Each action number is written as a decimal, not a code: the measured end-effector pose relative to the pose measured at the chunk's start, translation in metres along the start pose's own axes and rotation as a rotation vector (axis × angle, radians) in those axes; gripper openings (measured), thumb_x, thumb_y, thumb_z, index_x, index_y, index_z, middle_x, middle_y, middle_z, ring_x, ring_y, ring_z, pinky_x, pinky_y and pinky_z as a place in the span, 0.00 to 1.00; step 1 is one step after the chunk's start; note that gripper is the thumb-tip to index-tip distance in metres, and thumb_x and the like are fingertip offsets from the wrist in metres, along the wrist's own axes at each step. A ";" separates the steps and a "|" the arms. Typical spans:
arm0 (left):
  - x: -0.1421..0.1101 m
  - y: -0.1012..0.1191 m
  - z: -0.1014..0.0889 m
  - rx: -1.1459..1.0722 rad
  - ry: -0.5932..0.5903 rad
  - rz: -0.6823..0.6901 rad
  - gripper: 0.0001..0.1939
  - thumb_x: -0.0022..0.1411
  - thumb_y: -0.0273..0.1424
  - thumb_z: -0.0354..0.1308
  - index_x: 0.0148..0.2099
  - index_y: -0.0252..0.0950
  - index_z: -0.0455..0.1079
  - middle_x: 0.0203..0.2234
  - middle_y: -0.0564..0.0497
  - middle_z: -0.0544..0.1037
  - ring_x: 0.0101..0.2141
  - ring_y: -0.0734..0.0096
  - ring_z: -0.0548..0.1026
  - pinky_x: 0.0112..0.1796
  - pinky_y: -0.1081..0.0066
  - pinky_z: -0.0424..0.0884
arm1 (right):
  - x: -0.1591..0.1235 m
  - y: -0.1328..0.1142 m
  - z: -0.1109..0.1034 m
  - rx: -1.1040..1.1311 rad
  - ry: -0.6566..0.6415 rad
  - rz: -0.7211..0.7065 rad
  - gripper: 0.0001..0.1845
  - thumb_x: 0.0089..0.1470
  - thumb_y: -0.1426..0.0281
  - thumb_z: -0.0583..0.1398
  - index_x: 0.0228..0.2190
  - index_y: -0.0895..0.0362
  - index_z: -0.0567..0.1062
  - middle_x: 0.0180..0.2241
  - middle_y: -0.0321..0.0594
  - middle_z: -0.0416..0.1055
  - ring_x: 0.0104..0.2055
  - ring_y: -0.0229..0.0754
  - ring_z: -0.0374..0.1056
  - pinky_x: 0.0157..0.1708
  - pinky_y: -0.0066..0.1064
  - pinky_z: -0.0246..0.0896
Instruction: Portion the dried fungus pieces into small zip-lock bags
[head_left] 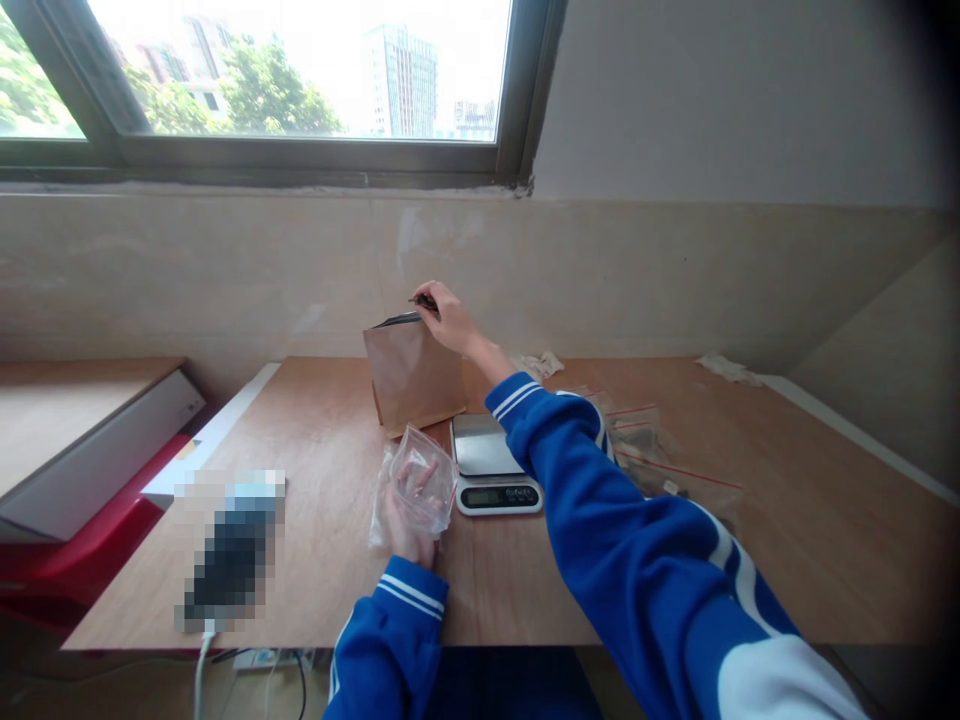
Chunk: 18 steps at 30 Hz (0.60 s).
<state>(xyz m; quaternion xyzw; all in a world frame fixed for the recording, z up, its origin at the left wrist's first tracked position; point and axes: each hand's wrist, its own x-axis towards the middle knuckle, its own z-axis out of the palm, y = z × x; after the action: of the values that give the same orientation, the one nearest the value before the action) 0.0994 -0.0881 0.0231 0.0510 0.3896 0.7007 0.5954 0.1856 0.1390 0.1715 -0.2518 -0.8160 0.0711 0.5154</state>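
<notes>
Daylight from a wide window falls on the plywood tabletop [315, 560] where we work, a tiled sill wall behind it. Our right hand [450, 318] reaches forward and pinches the dark top edge of an upright brown kraft-paper stand-up pouch [415, 378], which stands at the far side of the table, just behind a small silver digital kitchen scale [491, 465]. The pouch's mouth runs left to right, and the right hand grips its right end. Our left hand [405, 520], nearer to us and left of the scale, is closed on a small clear plastic zip bag [420, 478], held open-mouthed toward the pouch. The pouch looks matte, creased and standing unaided. More clear zip bags with red seals [660, 465] lie to the right.
</notes>
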 end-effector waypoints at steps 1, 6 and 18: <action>0.000 0.000 0.000 -0.005 0.000 -0.001 0.23 0.65 0.38 0.48 0.59 0.34 0.63 0.38 0.39 0.78 0.32 0.63 0.80 0.20 0.76 0.71 | -0.003 0.000 0.001 -0.013 -0.011 0.004 0.06 0.57 0.75 0.53 0.38 0.59 0.68 0.39 0.46 0.68 0.44 0.43 0.64 0.47 0.34 0.60; -0.002 0.000 0.001 -0.014 0.001 -0.004 0.22 0.65 0.38 0.49 0.58 0.34 0.64 0.38 0.39 0.78 0.31 0.62 0.79 0.19 0.76 0.70 | -0.012 -0.006 -0.002 -0.145 -0.078 0.008 0.08 0.57 0.73 0.54 0.38 0.58 0.70 0.40 0.45 0.70 0.45 0.46 0.63 0.48 0.36 0.59; 0.002 -0.003 -0.005 -0.003 -0.028 0.005 0.22 0.65 0.38 0.49 0.58 0.35 0.65 0.38 0.39 0.78 0.30 0.65 0.78 0.18 0.77 0.68 | -0.031 -0.014 0.004 -0.221 -0.052 0.010 0.16 0.65 0.69 0.45 0.41 0.59 0.71 0.42 0.47 0.70 0.47 0.46 0.63 0.53 0.37 0.55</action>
<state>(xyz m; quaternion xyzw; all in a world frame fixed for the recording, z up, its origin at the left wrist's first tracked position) 0.0983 -0.0886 0.0172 0.0609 0.3800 0.7022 0.5990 0.1874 0.1126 0.1500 -0.3093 -0.8307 -0.0105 0.4628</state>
